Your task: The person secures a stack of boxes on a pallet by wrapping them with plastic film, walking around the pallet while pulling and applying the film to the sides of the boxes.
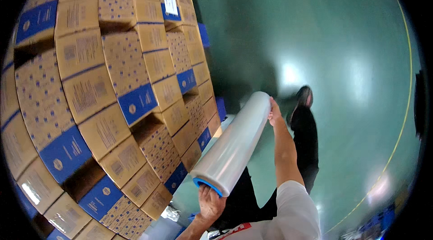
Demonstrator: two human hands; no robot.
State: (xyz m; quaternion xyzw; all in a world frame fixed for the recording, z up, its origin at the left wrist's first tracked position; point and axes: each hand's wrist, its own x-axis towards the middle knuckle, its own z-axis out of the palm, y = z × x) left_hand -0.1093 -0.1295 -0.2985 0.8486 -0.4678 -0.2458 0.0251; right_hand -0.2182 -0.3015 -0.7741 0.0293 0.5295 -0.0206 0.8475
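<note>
Our white sleeve (294,206) stretches forward as we hold a large roll of clear plastic wrap (237,143) slantwise above the green floor (347,28). Our left hand (211,205) clasps the near end, fingers (205,193) tucked inside the blue-rimmed core (197,181); our right hand (274,113) clutches the far end, though we cannot tell how its hidden fingertips sit. Brown and blue boxes (81,53) stand stacked to our left, just beside the roll.

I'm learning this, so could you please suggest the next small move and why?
Perhaps guide the stretch-film roll along the carton stack to its left: the left hand reaches into its blue core and the right hand supports its far end.
</note>
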